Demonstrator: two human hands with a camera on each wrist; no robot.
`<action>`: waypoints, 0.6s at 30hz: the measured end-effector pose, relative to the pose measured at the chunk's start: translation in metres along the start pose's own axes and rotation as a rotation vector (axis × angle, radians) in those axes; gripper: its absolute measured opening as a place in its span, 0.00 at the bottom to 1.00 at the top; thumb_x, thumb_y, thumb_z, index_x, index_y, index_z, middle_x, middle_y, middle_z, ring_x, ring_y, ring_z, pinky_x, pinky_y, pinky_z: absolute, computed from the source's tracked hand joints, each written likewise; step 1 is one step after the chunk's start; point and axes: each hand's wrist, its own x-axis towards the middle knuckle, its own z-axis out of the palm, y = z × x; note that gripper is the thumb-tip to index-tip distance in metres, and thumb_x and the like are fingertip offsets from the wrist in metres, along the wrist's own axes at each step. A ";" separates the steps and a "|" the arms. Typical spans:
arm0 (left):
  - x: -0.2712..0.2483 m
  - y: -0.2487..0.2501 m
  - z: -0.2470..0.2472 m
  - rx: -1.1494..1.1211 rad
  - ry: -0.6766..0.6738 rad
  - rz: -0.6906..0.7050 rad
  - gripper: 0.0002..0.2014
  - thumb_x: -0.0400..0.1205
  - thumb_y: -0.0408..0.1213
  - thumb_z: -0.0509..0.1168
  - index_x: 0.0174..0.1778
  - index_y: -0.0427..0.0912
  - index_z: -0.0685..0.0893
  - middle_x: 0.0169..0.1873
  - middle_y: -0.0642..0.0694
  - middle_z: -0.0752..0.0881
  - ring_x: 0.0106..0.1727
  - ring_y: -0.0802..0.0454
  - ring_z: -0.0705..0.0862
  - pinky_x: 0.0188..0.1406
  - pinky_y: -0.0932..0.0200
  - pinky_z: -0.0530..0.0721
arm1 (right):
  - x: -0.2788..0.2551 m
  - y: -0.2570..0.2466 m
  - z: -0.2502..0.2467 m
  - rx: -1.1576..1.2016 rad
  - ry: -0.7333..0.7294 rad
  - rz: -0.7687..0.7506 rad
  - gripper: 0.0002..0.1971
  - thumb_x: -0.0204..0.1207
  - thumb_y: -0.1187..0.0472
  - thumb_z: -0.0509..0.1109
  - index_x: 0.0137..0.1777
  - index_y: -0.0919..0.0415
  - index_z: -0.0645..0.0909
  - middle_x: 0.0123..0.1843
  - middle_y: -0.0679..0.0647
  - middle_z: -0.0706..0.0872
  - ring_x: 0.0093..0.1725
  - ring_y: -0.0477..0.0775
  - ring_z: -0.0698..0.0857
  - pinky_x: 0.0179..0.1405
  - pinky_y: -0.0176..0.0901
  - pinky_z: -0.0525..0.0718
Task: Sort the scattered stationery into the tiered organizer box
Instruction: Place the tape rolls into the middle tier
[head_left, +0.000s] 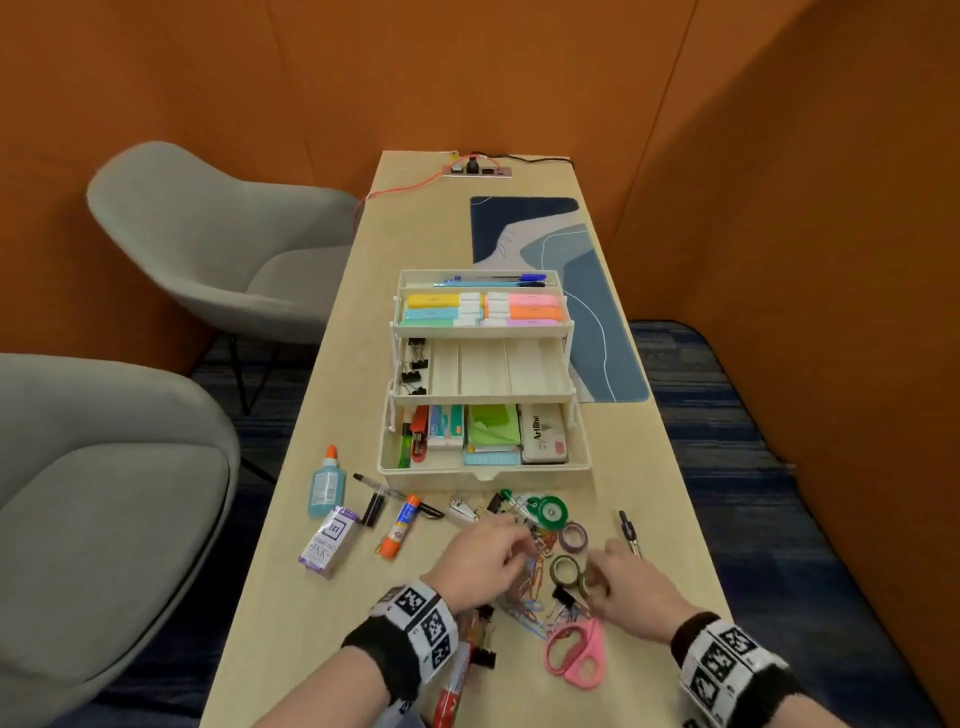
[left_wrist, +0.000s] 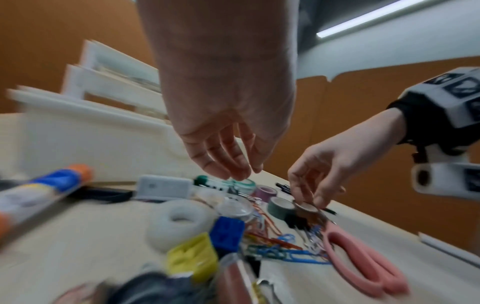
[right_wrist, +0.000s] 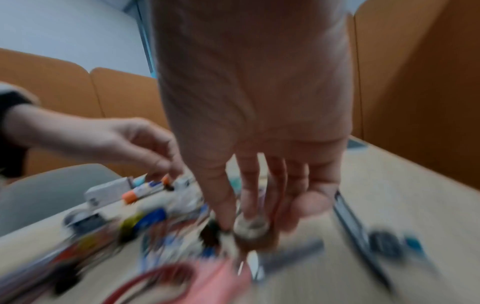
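Lower centre, bench (head_left: 649, 467): loose clutter, unsorted
right hand (head_left: 631, 587): pinching tape roll (left_wrist: 306, 207) to lift
left hand (head_left: 485, 558): relaxed, empty, above paper clips (head_left: 535, 571)

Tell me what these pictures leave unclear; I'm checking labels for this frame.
- Right hand: right wrist view is motion-blurred; its grip on the tape roll is unclear.
- Left hand: head view, its fingertips merge into the clip pile; holding anything is uncertain.
- Red-capped item: head view, cut off by the bottom edge.
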 end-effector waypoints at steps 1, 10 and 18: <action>0.006 0.007 0.003 0.054 -0.014 0.038 0.10 0.83 0.37 0.59 0.56 0.46 0.82 0.54 0.49 0.80 0.55 0.50 0.80 0.56 0.51 0.79 | -0.005 0.000 0.010 -0.011 0.048 -0.007 0.10 0.76 0.58 0.65 0.55 0.56 0.76 0.51 0.51 0.71 0.54 0.55 0.80 0.51 0.44 0.78; 0.026 0.034 0.024 0.486 -0.177 0.213 0.18 0.78 0.27 0.62 0.64 0.33 0.77 0.67 0.34 0.70 0.64 0.37 0.73 0.52 0.43 0.80 | 0.003 0.008 0.012 0.001 0.415 -0.109 0.09 0.74 0.53 0.64 0.50 0.55 0.81 0.61 0.48 0.76 0.59 0.52 0.74 0.51 0.39 0.81; 0.003 0.015 0.002 0.291 -0.071 0.191 0.08 0.83 0.37 0.60 0.57 0.41 0.77 0.57 0.42 0.71 0.56 0.44 0.76 0.47 0.48 0.77 | 0.015 -0.004 0.015 0.041 0.263 -0.221 0.09 0.74 0.52 0.62 0.50 0.55 0.77 0.56 0.48 0.75 0.50 0.45 0.74 0.45 0.27 0.69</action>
